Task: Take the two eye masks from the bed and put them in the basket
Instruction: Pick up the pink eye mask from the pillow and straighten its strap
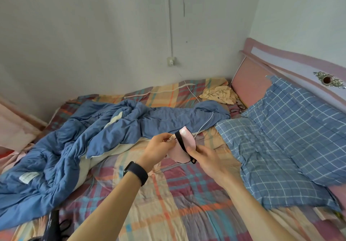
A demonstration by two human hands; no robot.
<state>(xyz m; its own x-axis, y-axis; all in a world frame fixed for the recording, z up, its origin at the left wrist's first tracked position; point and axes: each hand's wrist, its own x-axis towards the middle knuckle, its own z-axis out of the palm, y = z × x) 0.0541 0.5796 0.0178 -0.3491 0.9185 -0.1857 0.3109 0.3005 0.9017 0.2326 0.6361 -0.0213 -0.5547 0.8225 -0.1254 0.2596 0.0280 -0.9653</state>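
A pink eye mask (188,140) with black trim and a black strap is held up above the plaid bed sheet (168,203), between both my hands. My left hand (159,149), with a dark band on its wrist, pinches the mask's left end. My right hand (207,159) grips the mask's lower right edge and the strap. A second mask may lie behind the first, but I cannot tell. No basket is in view.
A crumpled blue duvet (78,141) covers the left of the bed. Two blue checked pillows (292,132) lean by the pink headboard (250,76) on the right. A white cable (204,124) runs from a wall socket. A yellow cloth (219,94) lies at the back.
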